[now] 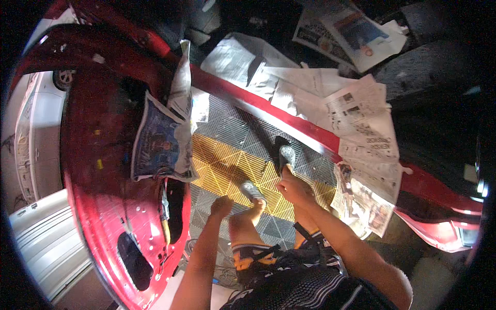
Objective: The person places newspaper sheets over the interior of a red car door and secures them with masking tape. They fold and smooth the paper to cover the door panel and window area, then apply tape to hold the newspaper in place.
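Observation:
My left hand (222, 206) hangs over the patterned floor tiles, its fingers curled in and nothing visible in them. My right hand (295, 188) is loosely closed above my right leg, and I see nothing in it either. Left of me stands an open red car door (103, 206) with its inner panel bare and holes exposed. A folded newspaper (163, 147) hangs over the door's edge. On the right, more newspaper sheets (361, 113) cover the car's sill and interior. Neither hand touches the door or the paper.
The red door sill (305, 129) runs diagonally ahead of my feet. Grey and yellow tiles (222, 160) lie underfoot. A white car (44, 124) stands beyond the door, and a cable (222, 274) lies by my left side. The car's inside is dark.

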The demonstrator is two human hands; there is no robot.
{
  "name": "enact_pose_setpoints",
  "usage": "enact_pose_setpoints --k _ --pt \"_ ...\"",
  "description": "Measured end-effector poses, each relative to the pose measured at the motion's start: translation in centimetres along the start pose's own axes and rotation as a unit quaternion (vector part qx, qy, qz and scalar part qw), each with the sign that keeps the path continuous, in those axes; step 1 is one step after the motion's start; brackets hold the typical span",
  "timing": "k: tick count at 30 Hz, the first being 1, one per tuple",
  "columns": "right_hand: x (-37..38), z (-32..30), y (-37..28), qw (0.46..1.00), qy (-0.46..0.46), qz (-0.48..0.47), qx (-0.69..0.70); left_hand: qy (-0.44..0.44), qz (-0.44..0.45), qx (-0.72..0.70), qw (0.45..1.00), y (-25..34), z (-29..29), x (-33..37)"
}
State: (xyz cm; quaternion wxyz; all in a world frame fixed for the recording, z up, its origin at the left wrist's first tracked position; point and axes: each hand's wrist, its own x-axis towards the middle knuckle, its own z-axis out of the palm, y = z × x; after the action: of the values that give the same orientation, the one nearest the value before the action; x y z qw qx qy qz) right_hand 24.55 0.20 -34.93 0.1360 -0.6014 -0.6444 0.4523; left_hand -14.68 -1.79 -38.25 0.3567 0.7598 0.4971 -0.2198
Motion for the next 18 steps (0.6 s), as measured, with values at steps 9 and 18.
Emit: enact_pose_setpoints --k 9,18 --pt "-30.1 -5.3 2.2 0.953 -0.095 0.193 -0.213 0.016 -0.145 -0.111 0.983 5.9 -7.9 -12.3" --pt "-33.6 -12.4 -2.6 0.944 -0.078 0.319 0.009 -0.092 0.076 -0.022 0.993 9.4 -8.0 -8.2"
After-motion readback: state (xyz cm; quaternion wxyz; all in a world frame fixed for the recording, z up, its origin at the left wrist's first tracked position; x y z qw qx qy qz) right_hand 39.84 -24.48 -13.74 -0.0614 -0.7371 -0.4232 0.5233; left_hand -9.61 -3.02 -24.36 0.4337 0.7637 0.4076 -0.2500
